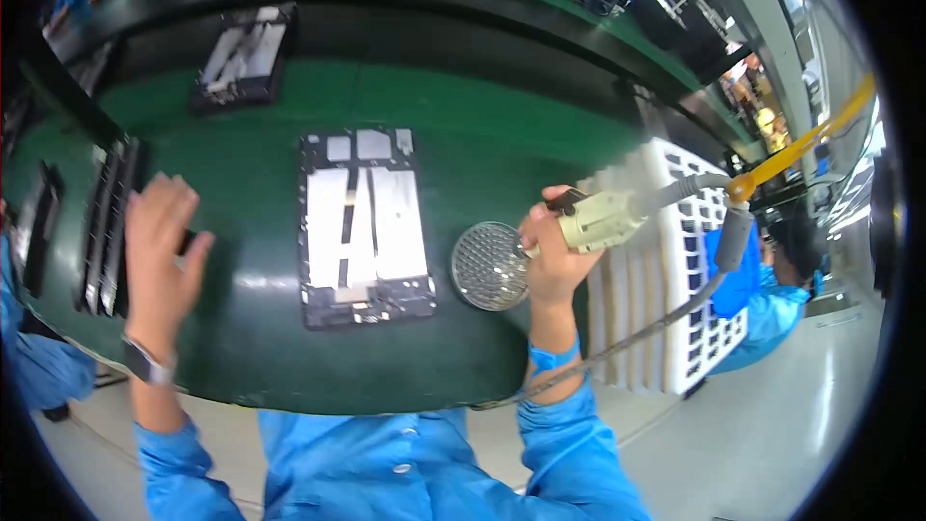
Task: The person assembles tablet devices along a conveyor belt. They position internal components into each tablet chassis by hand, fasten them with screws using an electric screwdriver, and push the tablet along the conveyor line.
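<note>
An opened tablet lies on the green bench in front of me, its black frame showing two pale battery panels and a strip of circuitry at the near end. My left hand is open, fingers extended, just right of several thin black tablet units standing on edge. Whether it touches them I cannot tell. My right hand is closed around a cream-coloured air gun, which has a grey cable and hose at its back. Beside that hand rests a round, clear dish with a textured surface.
To the right stands a stack of white foam trays with slots, a blue item against it. The grey cable loops down past my right forearm. Another opened tablet lies at the far left. Dark rails cross behind; co-workers in blue sit around.
</note>
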A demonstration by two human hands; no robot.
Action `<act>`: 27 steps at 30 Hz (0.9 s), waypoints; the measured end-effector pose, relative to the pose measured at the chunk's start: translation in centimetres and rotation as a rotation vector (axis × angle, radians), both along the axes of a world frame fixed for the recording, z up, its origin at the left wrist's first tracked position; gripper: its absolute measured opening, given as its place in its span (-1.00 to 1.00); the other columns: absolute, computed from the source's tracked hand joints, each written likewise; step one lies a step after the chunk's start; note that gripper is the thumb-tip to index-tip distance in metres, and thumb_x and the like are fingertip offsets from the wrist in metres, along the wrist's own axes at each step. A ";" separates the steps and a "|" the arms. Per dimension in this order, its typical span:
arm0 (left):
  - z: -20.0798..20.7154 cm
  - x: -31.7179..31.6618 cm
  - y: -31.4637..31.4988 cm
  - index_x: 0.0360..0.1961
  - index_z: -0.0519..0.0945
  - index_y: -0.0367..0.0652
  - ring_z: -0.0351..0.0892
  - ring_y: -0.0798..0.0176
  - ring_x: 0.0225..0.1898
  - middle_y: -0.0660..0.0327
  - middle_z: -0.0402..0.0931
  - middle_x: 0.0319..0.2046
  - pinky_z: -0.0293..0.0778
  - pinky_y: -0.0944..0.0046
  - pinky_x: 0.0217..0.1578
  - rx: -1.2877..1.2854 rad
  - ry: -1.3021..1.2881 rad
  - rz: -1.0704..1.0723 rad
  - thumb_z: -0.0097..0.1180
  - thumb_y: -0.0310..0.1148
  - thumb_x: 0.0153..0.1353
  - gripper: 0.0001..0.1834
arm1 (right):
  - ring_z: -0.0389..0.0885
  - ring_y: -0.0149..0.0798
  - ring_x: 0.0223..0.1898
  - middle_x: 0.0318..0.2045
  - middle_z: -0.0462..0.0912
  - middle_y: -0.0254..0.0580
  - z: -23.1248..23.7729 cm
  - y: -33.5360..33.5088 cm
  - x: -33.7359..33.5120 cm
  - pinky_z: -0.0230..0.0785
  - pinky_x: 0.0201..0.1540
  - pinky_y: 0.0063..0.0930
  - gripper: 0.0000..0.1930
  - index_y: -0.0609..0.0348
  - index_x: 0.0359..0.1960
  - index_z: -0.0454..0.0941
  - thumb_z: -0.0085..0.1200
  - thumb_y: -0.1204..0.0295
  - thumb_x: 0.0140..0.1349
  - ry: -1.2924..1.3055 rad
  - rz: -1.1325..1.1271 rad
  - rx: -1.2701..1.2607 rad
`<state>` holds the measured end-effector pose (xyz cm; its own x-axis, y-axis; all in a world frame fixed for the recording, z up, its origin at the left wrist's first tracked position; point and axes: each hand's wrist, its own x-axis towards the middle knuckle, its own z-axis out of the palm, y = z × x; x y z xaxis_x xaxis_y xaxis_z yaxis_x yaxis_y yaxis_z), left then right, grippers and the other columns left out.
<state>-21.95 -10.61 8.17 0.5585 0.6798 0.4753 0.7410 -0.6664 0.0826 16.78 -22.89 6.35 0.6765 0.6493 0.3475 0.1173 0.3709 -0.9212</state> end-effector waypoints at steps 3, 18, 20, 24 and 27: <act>-3.0 -3.5 3.6 0.16 0.49 -0.25 0.34 -0.15 0.26 0.00 0.45 0.14 0.15 -0.04 0.34 -0.112 0.072 0.037 0.15 -0.47 0.20 -0.54 | 0.34 -0.41 -0.71 -0.68 0.40 -0.24 0.5 0.7 0.3 0.27 -0.57 -0.48 -0.76 0.41 -0.16 0.42 0.03 0.66 0.10 -0.056 -0.025 0.002; -7.5 -5.0 3.4 0.12 0.51 -0.29 0.51 -0.01 -0.07 0.01 0.52 -0.08 0.42 0.16 0.00 -0.192 -0.196 0.219 0.08 -0.49 0.34 -0.67 | 0.31 -0.42 -0.73 -0.69 0.41 -0.26 -1.3 2.4 1.9 0.31 -0.57 -0.41 -0.74 0.44 -0.18 0.44 -0.05 0.69 0.04 0.134 -0.031 0.130; -7.7 -5.0 3.5 0.13 0.51 -0.27 0.51 0.01 -0.08 0.03 0.53 -0.11 0.42 0.17 -0.02 -0.112 -0.185 0.217 0.09 -0.48 0.35 -0.67 | 0.31 -0.42 -0.73 -0.70 0.41 -0.26 -1.3 3.1 1.5 0.32 -0.57 -0.41 -0.74 0.44 -0.18 0.44 -0.06 0.69 0.03 0.133 -0.008 0.133; -7.9 -4.7 3.4 0.12 0.53 -0.26 0.53 0.06 -0.06 0.06 0.58 -0.12 0.43 0.20 -0.02 -0.104 -0.190 0.248 0.10 -0.48 0.34 -0.67 | 0.33 -0.41 -0.73 -0.70 0.42 -0.25 -1.8 3.7 1.0 0.33 -0.56 -0.43 -0.76 0.46 -0.19 0.43 -0.04 0.69 0.04 0.153 0.010 0.111; -7.7 -4.5 3.4 0.10 0.53 -0.27 0.54 0.09 -0.07 0.07 0.59 -0.13 0.43 0.21 -0.02 -0.134 -0.259 0.220 0.11 -0.49 0.34 -0.68 | 0.34 -0.41 -0.73 -0.70 0.43 -0.25 -2.0 3.8 0.9 0.33 -0.57 -0.44 -0.75 0.47 -0.18 0.42 -0.03 0.69 0.05 0.119 0.008 0.089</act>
<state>-26.49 -7.25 0.51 0.2648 0.8359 0.4807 0.8084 -0.4642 0.3619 17.69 -19.11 4.37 0.7115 0.6248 0.3217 0.0063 0.4521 -0.8920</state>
